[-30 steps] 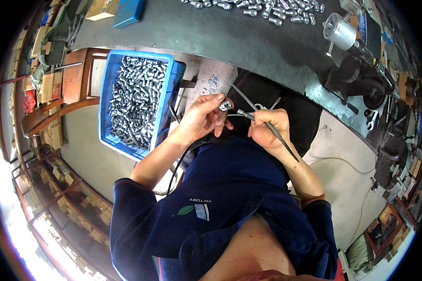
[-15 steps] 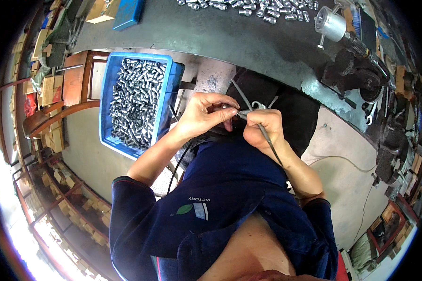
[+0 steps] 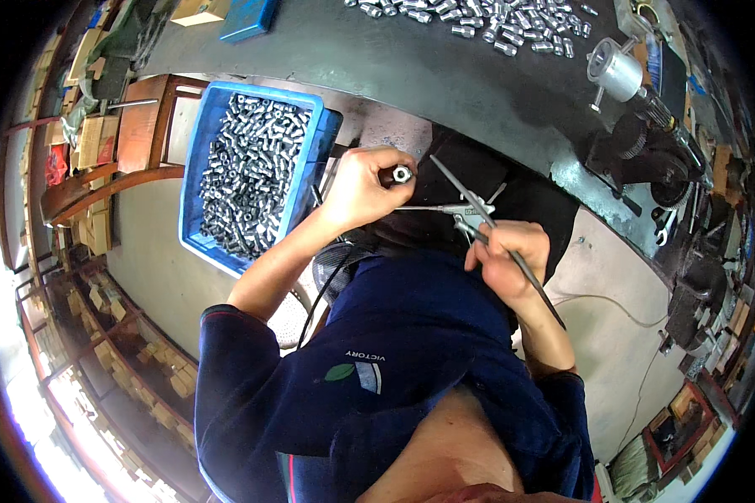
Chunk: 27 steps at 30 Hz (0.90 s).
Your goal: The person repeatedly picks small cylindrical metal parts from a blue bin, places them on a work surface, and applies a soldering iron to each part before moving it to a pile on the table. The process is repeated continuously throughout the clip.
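Observation:
My left hand (image 3: 365,189) is closed around a small metal fitting (image 3: 402,173), whose bright end with a dark hole faces up. Across from it, to the right and lower, my right hand (image 3: 516,253) grips a long, thin, dark file-like rod (image 3: 461,183). The rod slants from upper left to lower right, passing through the fist. A short dark piece with a pale tip (image 3: 470,228) also sticks out by the right fingers; its kind is unclear. On the dark cloth over my lap lies a silver caliper-like tool (image 3: 440,208), partly hidden.
A blue bin (image 3: 195,184) heaped with metal fittings (image 3: 252,172) stands on the left beside a wooden chair (image 3: 143,126). Loose fittings (image 3: 512,29) lie on the dark workbench (image 3: 335,63) ahead. A clamped metal device (image 3: 617,71) occupies its right side.
My hands have come apart: the right moved right and lower with the rod, away from the left. The fitting's open end now shows in my left hand. The view shifted slightly.

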Each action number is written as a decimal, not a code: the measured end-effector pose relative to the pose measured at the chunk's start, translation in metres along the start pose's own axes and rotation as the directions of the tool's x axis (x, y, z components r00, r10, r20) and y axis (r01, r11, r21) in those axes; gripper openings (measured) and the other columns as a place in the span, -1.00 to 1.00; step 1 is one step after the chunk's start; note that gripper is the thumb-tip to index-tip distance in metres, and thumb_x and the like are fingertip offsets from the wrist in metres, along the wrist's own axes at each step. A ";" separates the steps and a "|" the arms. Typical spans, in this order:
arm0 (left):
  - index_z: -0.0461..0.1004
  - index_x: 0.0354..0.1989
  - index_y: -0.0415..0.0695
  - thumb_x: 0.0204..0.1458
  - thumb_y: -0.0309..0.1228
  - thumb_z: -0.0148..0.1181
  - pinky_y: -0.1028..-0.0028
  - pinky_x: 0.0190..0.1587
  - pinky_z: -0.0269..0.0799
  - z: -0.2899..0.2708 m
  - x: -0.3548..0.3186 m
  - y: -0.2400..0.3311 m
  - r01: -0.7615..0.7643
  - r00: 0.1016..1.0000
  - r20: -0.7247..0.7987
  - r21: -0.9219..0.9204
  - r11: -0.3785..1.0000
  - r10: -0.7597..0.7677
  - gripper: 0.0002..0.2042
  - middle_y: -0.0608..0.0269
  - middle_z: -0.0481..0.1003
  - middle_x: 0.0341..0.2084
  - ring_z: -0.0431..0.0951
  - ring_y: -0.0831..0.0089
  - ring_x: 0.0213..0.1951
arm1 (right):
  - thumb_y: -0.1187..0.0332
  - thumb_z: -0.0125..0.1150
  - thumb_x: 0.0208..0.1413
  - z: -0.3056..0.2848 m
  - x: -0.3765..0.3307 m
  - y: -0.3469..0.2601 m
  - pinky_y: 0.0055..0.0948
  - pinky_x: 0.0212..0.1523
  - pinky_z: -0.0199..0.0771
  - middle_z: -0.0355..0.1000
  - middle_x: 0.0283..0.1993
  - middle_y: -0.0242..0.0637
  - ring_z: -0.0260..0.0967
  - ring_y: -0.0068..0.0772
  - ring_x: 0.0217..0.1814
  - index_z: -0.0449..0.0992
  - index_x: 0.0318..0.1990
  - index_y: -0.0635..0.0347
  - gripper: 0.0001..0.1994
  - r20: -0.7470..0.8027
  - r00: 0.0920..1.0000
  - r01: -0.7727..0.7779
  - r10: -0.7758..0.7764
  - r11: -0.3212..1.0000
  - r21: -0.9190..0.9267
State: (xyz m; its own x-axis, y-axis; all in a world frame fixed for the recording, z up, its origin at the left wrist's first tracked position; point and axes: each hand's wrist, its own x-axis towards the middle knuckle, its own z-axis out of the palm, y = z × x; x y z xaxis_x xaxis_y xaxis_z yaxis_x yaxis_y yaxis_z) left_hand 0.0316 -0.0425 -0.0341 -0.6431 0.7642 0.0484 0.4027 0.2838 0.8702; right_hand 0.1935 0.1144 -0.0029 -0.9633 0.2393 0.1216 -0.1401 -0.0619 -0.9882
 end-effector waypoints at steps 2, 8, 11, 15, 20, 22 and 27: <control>0.49 -0.46 -0.25 -0.29 -0.57 0.20 0.56 -0.64 0.21 -0.002 0.001 -0.011 -0.094 0.994 -0.044 0.151 0.984 0.102 -0.85 0.25 0.40 -0.65 0.32 0.59 -0.70 | 0.70 -0.13 -0.41 0.003 -0.001 -0.007 -0.53 -0.76 0.25 0.09 -0.81 -0.28 0.16 -0.47 -0.80 -0.02 -0.78 0.20 -0.76 0.056 0.992 0.108 -0.112 0.991 0.074; 0.49 -0.44 -0.21 -0.42 -0.55 0.22 0.49 -0.64 0.21 -0.004 0.000 -0.015 -0.154 0.984 -0.048 0.281 0.947 0.174 -0.76 0.23 0.37 -0.67 0.32 0.46 -0.71 | 0.66 -0.15 -0.58 0.011 -0.001 -0.012 -0.53 -0.74 0.35 0.07 -0.81 -0.34 0.06 -0.51 -0.81 -0.02 -0.78 0.21 -0.80 0.153 0.980 0.119 -0.124 0.992 0.043; 0.49 -0.44 -0.20 -0.45 -0.55 0.23 0.48 -0.64 0.22 -0.005 -0.001 -0.017 -0.193 0.977 -0.033 0.308 0.932 0.213 -0.74 0.23 0.37 -0.67 0.33 0.42 -0.71 | 0.70 -0.13 -0.50 0.014 -0.002 -0.008 -0.53 -0.75 0.34 0.06 -0.81 -0.34 0.05 -0.52 -0.82 -0.02 -0.79 0.21 -0.77 0.158 0.984 0.077 -0.078 0.997 0.011; 0.49 -0.46 -0.21 -0.47 -0.55 0.22 0.46 -0.63 0.24 -0.003 -0.003 -0.021 -0.294 0.945 -0.019 0.382 0.876 0.326 -0.74 0.23 0.37 -0.67 0.34 0.40 -0.70 | 0.72 -0.12 -0.33 0.013 0.003 -0.003 -0.53 -0.75 0.32 0.06 -0.80 -0.35 0.16 -0.55 -0.80 0.00 -0.78 0.23 -0.75 0.192 0.980 -0.050 0.051 0.999 -0.011; 0.50 -0.48 -0.21 -0.47 -0.59 0.21 0.48 -0.61 0.28 -0.008 -0.005 -0.028 -0.165 0.960 -0.166 0.321 0.933 0.227 -0.77 0.21 0.40 -0.66 0.36 0.38 -0.70 | 0.63 -0.10 -0.28 0.017 0.018 0.011 -0.52 -0.68 0.33 0.07 -0.79 -0.34 0.24 -0.53 -0.75 0.01 -0.78 0.28 -0.77 0.191 0.975 -0.113 0.110 0.994 0.003; 0.50 -0.50 -0.20 -0.47 -0.57 0.24 0.44 -0.54 0.37 -0.009 -0.008 -0.030 -0.116 0.969 -0.164 0.366 0.923 0.187 -0.78 0.18 0.44 -0.63 0.45 0.28 -0.61 | 0.61 -0.10 -0.30 0.019 0.025 0.012 -0.51 -0.67 0.32 0.11 -0.78 -0.32 0.27 -0.51 -0.73 0.05 -0.79 0.28 -0.80 0.190 0.965 -0.190 0.181 0.982 0.026; 0.49 -0.50 -0.19 -0.47 -0.57 0.25 0.39 -0.54 0.38 -0.012 -0.012 -0.039 -0.095 0.981 -0.120 0.389 0.916 0.152 -0.77 0.18 0.42 -0.66 0.48 0.24 -0.60 | 0.53 -0.03 -0.28 0.028 0.032 0.027 -0.55 -0.62 0.23 0.14 -0.77 -0.37 0.24 -0.56 -0.69 0.16 -0.77 0.28 -0.83 0.158 0.974 -0.176 0.165 0.983 0.059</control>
State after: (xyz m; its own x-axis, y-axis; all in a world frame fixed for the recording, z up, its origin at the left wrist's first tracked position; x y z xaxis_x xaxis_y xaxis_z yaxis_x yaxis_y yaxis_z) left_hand 0.0154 -0.0694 -0.0626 -0.6477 0.7235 0.2389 0.6833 0.4129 0.6022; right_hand 0.1527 0.0928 -0.0235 -0.9971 0.0693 -0.0299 0.0184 -0.1605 -0.9869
